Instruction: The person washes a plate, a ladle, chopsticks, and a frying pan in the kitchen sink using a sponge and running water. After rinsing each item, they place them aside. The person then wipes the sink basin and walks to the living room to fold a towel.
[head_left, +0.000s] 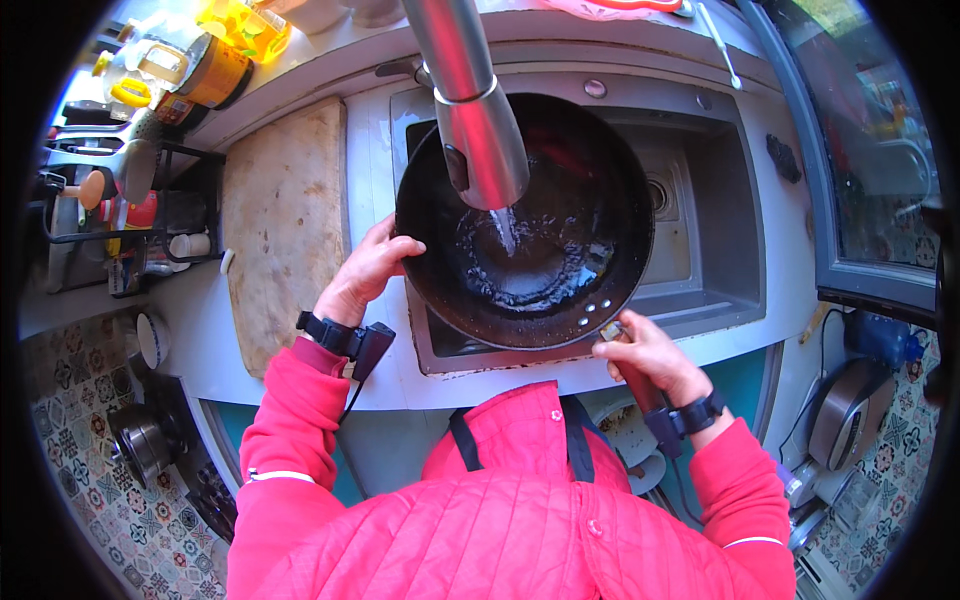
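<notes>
Under a running metal faucet (480, 150) I hold a dark frying pan (630, 187) over the sink (731, 225). Water pours into the pan and ripples across its bottom. My left hand (367, 270) grips the pan's left rim, its thumb lying over the edge. On the near right side, my right hand (649, 352) is closed around the reddish-brown handle (634, 379), close to where rivets join it to the pan. The pan hides the left part of the sink.
A worn wooden cutting board (285, 225) lies left of the sink. Further left stands a black rack (191, 202) with utensils, below bottles (217, 71). An open window sash (847, 270) juts in at right. A dark scouring pad (784, 157) lies beside the sink.
</notes>
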